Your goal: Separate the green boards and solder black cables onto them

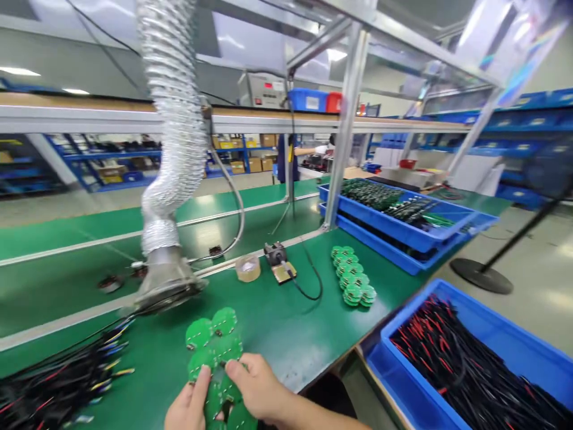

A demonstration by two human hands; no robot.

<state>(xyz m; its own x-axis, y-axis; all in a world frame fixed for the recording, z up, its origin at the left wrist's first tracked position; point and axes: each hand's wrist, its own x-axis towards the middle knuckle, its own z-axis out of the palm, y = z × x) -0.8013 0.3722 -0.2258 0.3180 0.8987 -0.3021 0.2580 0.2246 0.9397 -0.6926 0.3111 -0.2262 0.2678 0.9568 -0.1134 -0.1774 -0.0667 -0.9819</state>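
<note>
Low in the view, a panel of round green circuit boards (213, 345) is held in front of me. My left hand (190, 401) grips its left edge, thumb on top. My right hand (257, 385) grips its right side, the thumb pressed near the middle. Small parts show on the discs, too blurred to name. To the left lies a bundle of black cables (54, 382) with coloured wire ends. Farther right on the green bench rests a stack of similar round green boards (352, 276).
A silver extraction duct (174, 119) hangs at left over the bench. Beyond my hands are a tape roll (248, 268) and a soldering iron stand (276, 255). Blue trays (398, 215) of boards sit at right, a blue bin (447, 382) of black-red cables nearer. A person (286, 158) stands far back.
</note>
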